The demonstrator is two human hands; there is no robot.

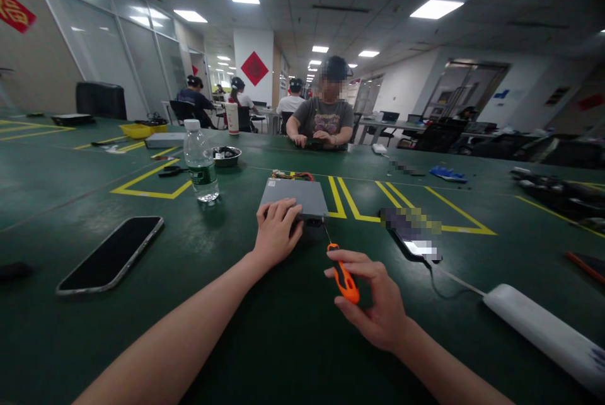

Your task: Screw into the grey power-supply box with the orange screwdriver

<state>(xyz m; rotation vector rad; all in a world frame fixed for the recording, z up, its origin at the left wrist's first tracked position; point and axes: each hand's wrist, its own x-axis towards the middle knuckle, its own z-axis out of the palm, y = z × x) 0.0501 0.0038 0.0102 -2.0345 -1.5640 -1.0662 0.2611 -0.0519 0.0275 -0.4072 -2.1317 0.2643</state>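
Note:
A grey metal computer power supply [302, 196] lies on the green table in front of me, with coloured cables [293, 175] at its far side. My left hand [278, 222] holds it at its near left part, fingers over the top and thumb down by the near face. In my right hand [373, 291] is a screwdriver [346, 282] with an orange and black handle, loosely held between fingers and thumb. Its thin shaft points up and away to the near right corner of the power supply. Whether the tip sits in a screw is too small to tell.
A dark phone [113, 254] lies left; a water bottle [201, 165] and a metal bowl [225, 155] of small parts stand beyond it. Right are a cabled phone [409, 235] and a white power strip [543, 329]. A co-worker [326, 115] sits opposite.

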